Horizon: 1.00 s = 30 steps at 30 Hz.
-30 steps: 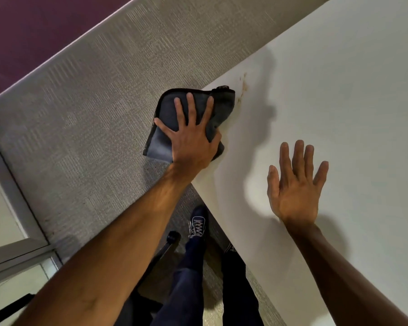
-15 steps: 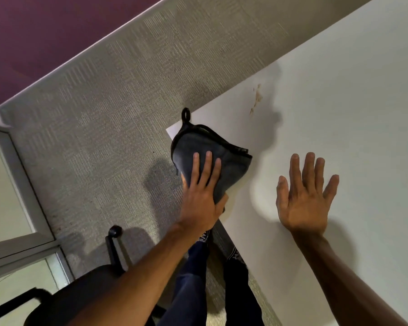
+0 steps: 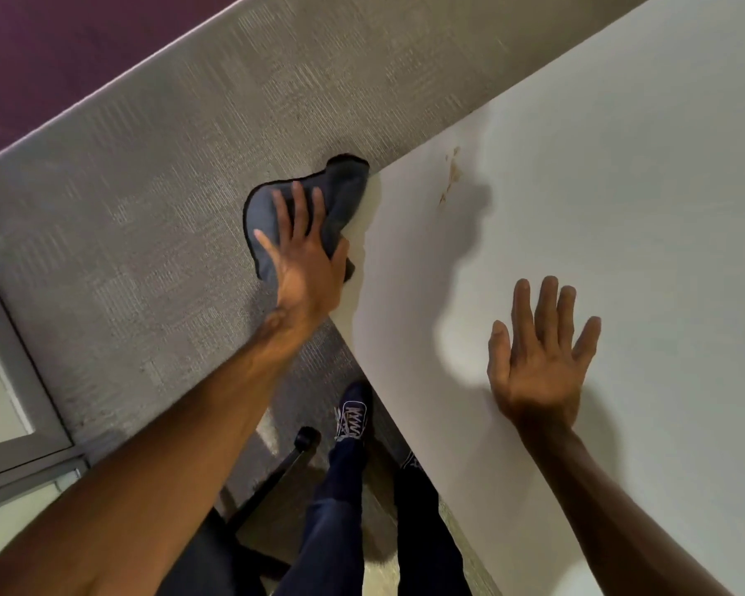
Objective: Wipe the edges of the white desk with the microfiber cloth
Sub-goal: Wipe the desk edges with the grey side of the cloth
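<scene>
The white desk (image 3: 598,187) fills the right side, its corner near the upper middle. A dark grey microfiber cloth (image 3: 340,187) is bunched over the desk's left edge just below that corner. My left hand (image 3: 304,260) presses the cloth against the edge with straight, spread fingers; the thumb lies toward the desk top. My right hand (image 3: 538,359) lies flat on the desk top, fingers straight and spread, well to the right of the cloth. A brownish stain (image 3: 450,176) marks the desk near the corner.
Grey carpet (image 3: 147,208) lies left of the desk, with a purple wall (image 3: 61,49) beyond. A black office chair base (image 3: 276,479) stands by my legs and shoes (image 3: 353,412) under the desk edge. A glass-panelled frame (image 3: 14,380) is at the far left.
My left hand slid the cloth along the desk's left edge, down toward me and then back up toward the corner. The cloth is more bunched now. My right hand stayed flat on the desk.
</scene>
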Each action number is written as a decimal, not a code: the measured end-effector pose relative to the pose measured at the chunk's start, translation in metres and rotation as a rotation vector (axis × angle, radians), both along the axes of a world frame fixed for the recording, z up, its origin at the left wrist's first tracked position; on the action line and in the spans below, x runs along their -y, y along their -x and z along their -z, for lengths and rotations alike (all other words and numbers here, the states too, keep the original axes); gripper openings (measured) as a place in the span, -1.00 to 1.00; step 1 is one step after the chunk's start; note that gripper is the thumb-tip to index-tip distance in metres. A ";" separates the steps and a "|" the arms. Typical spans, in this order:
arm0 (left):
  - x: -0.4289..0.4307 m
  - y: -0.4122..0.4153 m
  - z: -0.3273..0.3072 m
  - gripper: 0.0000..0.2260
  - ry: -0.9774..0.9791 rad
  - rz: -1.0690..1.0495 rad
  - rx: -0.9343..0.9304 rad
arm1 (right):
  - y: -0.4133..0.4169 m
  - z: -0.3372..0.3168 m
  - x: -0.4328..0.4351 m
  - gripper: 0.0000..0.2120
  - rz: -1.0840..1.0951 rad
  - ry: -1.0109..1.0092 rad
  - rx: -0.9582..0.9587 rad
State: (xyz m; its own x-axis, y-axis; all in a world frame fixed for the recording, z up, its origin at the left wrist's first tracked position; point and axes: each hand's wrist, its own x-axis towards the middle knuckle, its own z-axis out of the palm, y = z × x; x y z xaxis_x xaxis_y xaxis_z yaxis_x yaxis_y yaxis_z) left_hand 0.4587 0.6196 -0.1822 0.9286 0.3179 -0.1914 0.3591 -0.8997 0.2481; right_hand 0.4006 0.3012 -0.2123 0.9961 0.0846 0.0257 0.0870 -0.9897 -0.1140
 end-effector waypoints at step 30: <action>0.127 -0.088 -0.003 -0.31 -0.144 0.284 0.269 | -0.005 -0.009 -0.004 -0.43 -0.002 -0.011 0.042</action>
State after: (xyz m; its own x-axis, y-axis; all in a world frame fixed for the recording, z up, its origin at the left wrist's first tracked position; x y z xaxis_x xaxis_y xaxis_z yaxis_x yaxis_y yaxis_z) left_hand 0.5470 0.4922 -0.1790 0.9941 0.0481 0.0977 0.0316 -0.9859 0.1641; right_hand 0.4057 0.3056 -0.2038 0.9939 0.0859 0.0688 0.0938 -0.9882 -0.1213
